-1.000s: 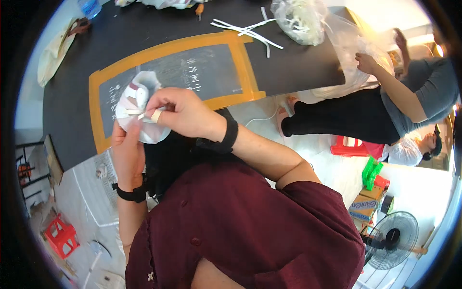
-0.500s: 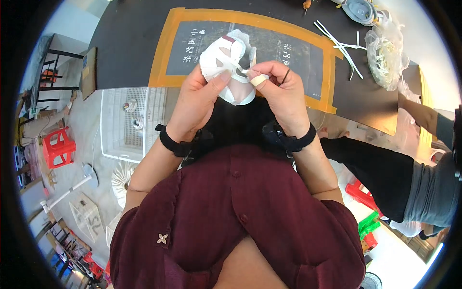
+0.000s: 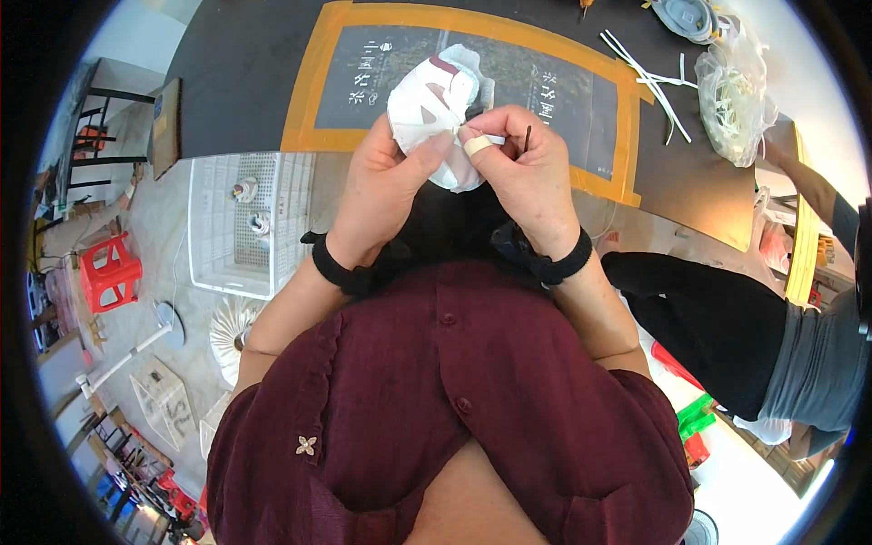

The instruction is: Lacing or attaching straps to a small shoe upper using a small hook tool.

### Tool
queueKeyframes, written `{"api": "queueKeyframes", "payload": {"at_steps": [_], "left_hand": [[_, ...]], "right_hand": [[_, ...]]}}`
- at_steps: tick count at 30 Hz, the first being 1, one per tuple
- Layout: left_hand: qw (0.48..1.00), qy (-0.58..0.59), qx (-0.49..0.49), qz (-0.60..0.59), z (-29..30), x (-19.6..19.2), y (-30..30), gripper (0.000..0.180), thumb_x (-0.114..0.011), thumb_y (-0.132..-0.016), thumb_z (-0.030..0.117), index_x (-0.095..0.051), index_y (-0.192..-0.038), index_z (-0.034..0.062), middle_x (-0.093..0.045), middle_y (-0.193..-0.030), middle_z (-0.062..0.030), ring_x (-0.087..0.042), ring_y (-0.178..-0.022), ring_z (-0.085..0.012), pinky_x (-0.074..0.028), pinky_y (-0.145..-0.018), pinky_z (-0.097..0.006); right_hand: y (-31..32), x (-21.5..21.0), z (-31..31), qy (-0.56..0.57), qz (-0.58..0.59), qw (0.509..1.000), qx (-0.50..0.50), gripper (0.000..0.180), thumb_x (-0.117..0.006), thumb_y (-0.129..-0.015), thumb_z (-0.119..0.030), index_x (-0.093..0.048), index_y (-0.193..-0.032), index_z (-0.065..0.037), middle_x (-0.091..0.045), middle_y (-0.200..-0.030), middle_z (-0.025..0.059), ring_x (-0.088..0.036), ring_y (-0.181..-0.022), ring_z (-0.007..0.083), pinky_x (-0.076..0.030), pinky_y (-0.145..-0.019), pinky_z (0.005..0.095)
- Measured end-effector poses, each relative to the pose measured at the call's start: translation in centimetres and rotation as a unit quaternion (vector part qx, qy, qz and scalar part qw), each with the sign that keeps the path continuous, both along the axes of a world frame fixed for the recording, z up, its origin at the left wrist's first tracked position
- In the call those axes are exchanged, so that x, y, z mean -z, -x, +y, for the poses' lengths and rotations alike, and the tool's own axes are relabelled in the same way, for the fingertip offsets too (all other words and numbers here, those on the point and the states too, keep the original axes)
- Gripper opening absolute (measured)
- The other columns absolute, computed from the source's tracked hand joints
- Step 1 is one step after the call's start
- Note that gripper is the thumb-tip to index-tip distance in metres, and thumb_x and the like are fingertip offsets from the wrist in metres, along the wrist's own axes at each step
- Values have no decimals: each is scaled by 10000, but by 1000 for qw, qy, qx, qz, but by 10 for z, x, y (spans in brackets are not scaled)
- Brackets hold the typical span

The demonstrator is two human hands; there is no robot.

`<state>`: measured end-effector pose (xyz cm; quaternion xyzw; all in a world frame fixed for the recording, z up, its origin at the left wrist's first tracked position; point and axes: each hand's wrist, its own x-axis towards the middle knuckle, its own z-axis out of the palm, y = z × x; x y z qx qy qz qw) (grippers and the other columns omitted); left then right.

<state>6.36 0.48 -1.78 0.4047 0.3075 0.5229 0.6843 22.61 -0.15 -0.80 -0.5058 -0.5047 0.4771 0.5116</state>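
Note:
Over the table's near edge I hold a small white shoe upper (image 3: 420, 104) with a maroon patch and grey mesh parts. My left hand (image 3: 389, 173) is closed round its left side, thumb pressed on the front. My right hand (image 3: 527, 163) pinches a narrow white strip (image 3: 495, 139) against the upper's opening. A pale yellow band (image 3: 477, 145) wraps the right thumb. A thin dark stick (image 3: 528, 138) pokes up between the right fingers; its other end is hidden. Fingers cover where the strip meets the upper.
On the dark table (image 3: 236, 73), orange tape (image 3: 304, 91) frames a clear sheet. Loose white strips (image 3: 645, 82), a plastic bag of strips (image 3: 727, 104) and grey shoe uppers (image 3: 686, 18) lie far right. A white crate (image 3: 204, 227) stands lower left; another person (image 3: 727, 336) is at right.
The pinching right fingers have moved slightly left, closer to my left thumb, with the strip. The upper has shifted a little to the right and up. The other person's arm has moved.

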Motion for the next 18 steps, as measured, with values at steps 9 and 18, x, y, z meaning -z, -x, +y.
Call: {"api": "queueKeyframes", "payload": {"at_steps": [9,18], "left_hand": [[999,-19,-26,23,1,2,-1,372,-625,-912,22,-515,-1268,16,-608,-1189,-59,-580,-1072,-125,-468,-927,-293],[979,-142,-125,71,27,-3,-12,365,-616,-915,30,-512,-1265,10,-602,-1190,-45,-577,-1061,-115,-465,-916,-281]], "right_hand": [[2,-7,-2,-28,-63,998,-12,133,-685,-835,-84,-624,-930,-13,-589,-865,55,-570,-736,103,-465,-611,243],[-22,-47,-5,-152,-227,962,5,108,-526,-914,-82,-514,-986,-2,-515,-941,189,-539,-893,349,-445,-810,361]]}}
